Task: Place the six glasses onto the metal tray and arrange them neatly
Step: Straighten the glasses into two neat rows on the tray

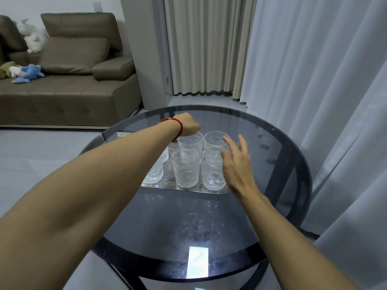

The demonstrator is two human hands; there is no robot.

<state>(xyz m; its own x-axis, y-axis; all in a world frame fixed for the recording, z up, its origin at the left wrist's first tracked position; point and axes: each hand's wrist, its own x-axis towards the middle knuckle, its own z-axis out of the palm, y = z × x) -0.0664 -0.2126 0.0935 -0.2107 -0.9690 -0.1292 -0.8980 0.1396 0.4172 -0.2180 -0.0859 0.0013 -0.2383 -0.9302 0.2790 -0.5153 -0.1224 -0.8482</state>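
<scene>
Several clear patterned glasses stand in two rows on the mirror-like metal tray (213,191). The front middle glass (185,168) and the front right glass (211,174) are nearest me. Behind them stand the back middle glass (192,141) and the back right glass (214,139). My forearm partly hides the left glasses (154,174). My left hand (187,126), with a red bracelet on the wrist, bends down over the back middle glass, and its fingers are hidden. My right hand (237,164) is spread beside the two right glasses, fingertips at their walls, holding nothing.
The tray lies on a round dark glass table (261,155) with a black frame. A brown sofa (69,88) with plush toys is at the back left. Curtains (314,80) hang close on the right, near the table's edge.
</scene>
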